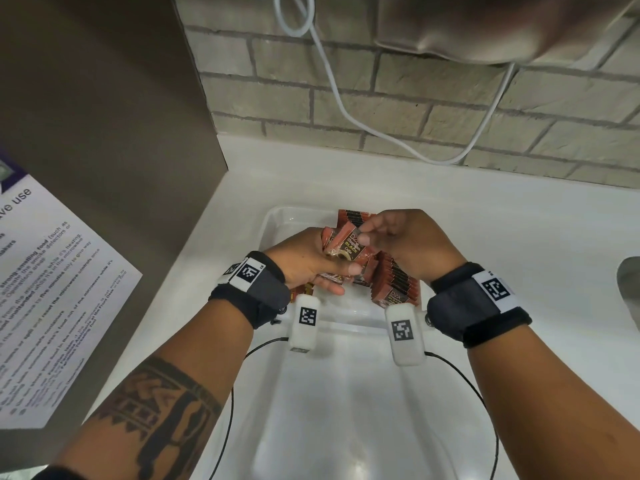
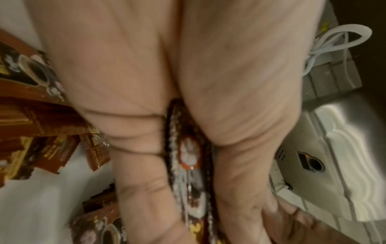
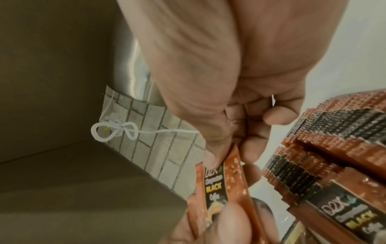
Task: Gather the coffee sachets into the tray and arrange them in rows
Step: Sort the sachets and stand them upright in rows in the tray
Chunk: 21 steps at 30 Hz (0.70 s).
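Over the clear plastic tray (image 1: 273, 220) on the white counter (image 1: 485, 216), the left hand (image 1: 304, 258) cups a small bunch of thin reddish-brown foil coffee sachets (image 1: 349, 247), fingers curled round them. The right hand (image 1: 412, 244) pinches one sachet's top edge. A standing row of sachets (image 1: 394, 282) lies at the hands' 5 o'clock. The packets look light, limp and slick; gripping the crimped ends seems safest.

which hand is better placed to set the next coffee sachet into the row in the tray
Right. The right hand already pinches the top sachet and sits directly above the standing row. The left hand grips the bundle, so it looks busy.
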### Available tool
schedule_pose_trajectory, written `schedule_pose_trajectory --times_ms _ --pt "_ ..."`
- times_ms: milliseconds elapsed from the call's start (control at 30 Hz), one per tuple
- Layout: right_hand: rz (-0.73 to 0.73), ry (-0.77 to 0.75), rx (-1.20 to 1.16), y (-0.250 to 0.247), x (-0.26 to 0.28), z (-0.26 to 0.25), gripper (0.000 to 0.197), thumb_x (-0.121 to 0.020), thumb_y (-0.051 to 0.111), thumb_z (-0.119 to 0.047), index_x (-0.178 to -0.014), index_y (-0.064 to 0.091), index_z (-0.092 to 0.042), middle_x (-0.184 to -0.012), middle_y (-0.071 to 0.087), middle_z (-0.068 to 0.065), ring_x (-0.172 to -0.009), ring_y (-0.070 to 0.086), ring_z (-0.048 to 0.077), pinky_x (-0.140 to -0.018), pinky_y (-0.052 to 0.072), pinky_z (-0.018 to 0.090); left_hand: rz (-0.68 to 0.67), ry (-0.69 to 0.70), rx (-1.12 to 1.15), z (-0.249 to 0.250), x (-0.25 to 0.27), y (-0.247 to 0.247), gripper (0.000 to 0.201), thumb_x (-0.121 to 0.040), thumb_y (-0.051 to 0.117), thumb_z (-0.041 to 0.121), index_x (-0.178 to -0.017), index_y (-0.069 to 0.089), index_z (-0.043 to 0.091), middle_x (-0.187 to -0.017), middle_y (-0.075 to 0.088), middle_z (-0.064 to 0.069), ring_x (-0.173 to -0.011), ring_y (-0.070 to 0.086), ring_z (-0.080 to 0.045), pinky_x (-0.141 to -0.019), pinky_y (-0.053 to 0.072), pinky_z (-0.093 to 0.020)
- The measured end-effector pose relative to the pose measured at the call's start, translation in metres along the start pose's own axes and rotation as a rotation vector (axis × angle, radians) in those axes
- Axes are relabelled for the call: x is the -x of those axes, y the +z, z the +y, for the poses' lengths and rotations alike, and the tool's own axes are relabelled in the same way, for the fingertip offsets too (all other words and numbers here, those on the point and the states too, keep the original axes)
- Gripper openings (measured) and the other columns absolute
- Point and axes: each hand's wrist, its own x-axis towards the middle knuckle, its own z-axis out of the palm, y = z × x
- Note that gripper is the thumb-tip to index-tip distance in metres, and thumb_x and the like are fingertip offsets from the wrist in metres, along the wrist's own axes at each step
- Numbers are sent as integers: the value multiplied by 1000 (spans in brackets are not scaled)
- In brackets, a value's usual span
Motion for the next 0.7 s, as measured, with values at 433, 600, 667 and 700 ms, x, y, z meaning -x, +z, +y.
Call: schedule_pose_trajectory --times_ms 433,600,667,700 --pt "9 8 355 9 -2 12 20 -90 64 -12 -80 75 -25 -72 74 -5 -59 63 -6 -53 39 2 151 -314 -838 6 3 -25 32 -89 72 34 -95 70 3 -70 66 -10 -56 59 -22 -55 53 -28" --pt "25 85 457 24 -13 27 22 -82 64 -21 -66 73 -33 -61 71 -10 -58 65 1 -92 48 30 -27 -312 -935 5 -9 0 25 -93 65 35 -91 69 10 -56 63 3 -41 51 -12 -41 41 -17" --pt "36 99 500 29 -16 28 21 -80 63 -26 -63 73 -35 -69 70 -7 -71 67 10 -101 44 35 -100 -325 -921 2 -18 10 21 -94 65 36 -98 69 15 -66 65 3 -49 54 -12 -42 42 -17" --pt "44 95 533 31 -17 30 20 -77 60 -30 -64 73 -38 -74 69 -8 -82 66 17 -103 42 40 -125 -330 -929 0 -22 15 19 -95 65 35 -97 68 16 -71 66 2 -53 55 -13 -43 42 -17"
